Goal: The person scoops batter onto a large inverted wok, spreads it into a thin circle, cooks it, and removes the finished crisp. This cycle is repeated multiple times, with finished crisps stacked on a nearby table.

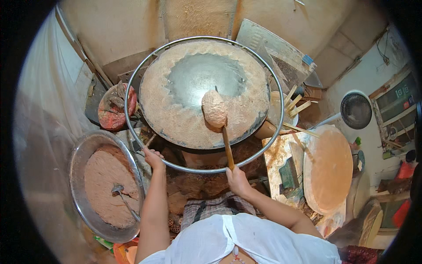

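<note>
The person sits before a big round pan [204,88] and works the brown crumbly mass in it. The right hand [237,179] is closed around the end of a long wooden paddle [226,147], and the blade of the paddle, loaded with a lump of the mass [214,109], lies just below the middle of the pan. The crumbs are pushed out in a ring, so the centre of the pan shows bare grey metal. The left hand [152,157] grips the thin metal hoop [132,127] that runs around the pan, fingers curled over it.

I judge that this is the stirring and spreading step. The next move, I think, needs a steady hoop and a careful turn of the paddle, so the lump does not fall over the edge.

To the person's left a wide metal basin [79,154] holds more of the same mass, with a spoon [121,193] in it. To the right is a stained counter [281,163] with a round wooden board [329,167]. A small fan [356,110] stands further right. The walls are rough and dusty.
</note>
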A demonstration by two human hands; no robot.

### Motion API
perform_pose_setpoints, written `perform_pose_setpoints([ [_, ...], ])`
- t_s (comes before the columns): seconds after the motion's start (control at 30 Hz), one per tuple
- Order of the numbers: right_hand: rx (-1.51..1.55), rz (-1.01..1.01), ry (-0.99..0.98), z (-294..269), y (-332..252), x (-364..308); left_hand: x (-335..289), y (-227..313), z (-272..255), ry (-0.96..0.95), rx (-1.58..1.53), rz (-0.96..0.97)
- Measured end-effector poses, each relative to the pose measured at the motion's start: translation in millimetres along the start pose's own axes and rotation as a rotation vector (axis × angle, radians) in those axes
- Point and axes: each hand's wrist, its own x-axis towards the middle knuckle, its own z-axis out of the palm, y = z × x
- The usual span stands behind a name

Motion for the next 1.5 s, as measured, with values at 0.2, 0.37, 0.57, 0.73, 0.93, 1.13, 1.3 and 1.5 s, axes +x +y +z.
perform_pose_setpoints([
  [0.2,-0.219,0.004,-0.047,-57,-14,41,-52,-19,-23,-0.049,0.015,-0.149],
  [0.37,-0.120,0.110,-0.081,-7,-30,12,-117,-22,-33,-0.244,0.459,-0.234],
  [0.57,-0.200,-0.013,-0.019,-59,-6,46,-113,7,-66,-0.892,0.623,-0.629],
  [0.73,-0.218,0.076,-0.104,-8,-17,29,-53,1,-61,-0.278,0.395,-0.322],
  [0.93,-0.309,-0.022,-0.057,-67,-5,47,-93,9,-53,-0.579,0.599,-0.616],
  [1.13,-0.308,-0.129,-0.071,-13,-14,49,-133,-5,-44,-0.936,0.666,-0.880],
  [1.3,-0.235,0.006,-0.008,-61,4,59,-100,27,-60,-0.882,0.621,-0.720],
  [1.5,-0.266,-0.059,-0.068,-17,-24,59,-72,7,-59,-0.316,0.352,-0.438],
])
